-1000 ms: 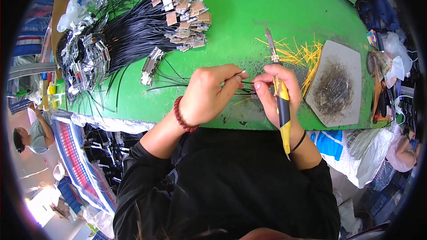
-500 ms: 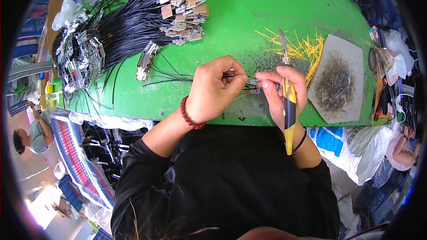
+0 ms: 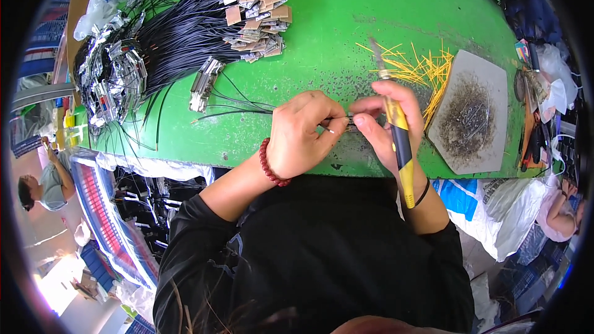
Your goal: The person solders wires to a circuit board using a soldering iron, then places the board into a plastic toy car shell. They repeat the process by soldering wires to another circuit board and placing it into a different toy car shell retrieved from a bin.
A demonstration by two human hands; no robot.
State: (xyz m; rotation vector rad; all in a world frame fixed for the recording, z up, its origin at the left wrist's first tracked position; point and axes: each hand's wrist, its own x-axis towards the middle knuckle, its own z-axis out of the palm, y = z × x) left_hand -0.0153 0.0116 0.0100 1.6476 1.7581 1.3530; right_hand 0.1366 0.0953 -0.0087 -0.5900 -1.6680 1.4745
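My left hand (image 3: 304, 128), with a red bead bracelet at the wrist, pinches thin black wires (image 3: 247, 111). One short wire end pokes out below its fingertips. The wires run left to a silver metal connector piece (image 3: 205, 84) on the green table. My right hand (image 3: 399, 125) has a yellow and black soldering iron (image 3: 402, 148) lodged between thumb and fingers, its blurred tip pointing away from me. The thumb and fingertips of that hand come close to the left fingertips at the wires. What lies between the fingertips is mostly hidden.
Yellow thin tubes (image 3: 427, 68) lie loose beside a grey plate (image 3: 495, 80) with dark residue. At the back left is a big bundle of black cables (image 3: 185, 43) with metal and tan ends. Tools (image 3: 533, 142) lie at the table's right edge. Other people are at both sides.
The soldering iron has tilted, its tip swinging left. My right fingers have moved in nearer the left ones, and the left hand has shifted slightly toward me, a wire end now showing below it.
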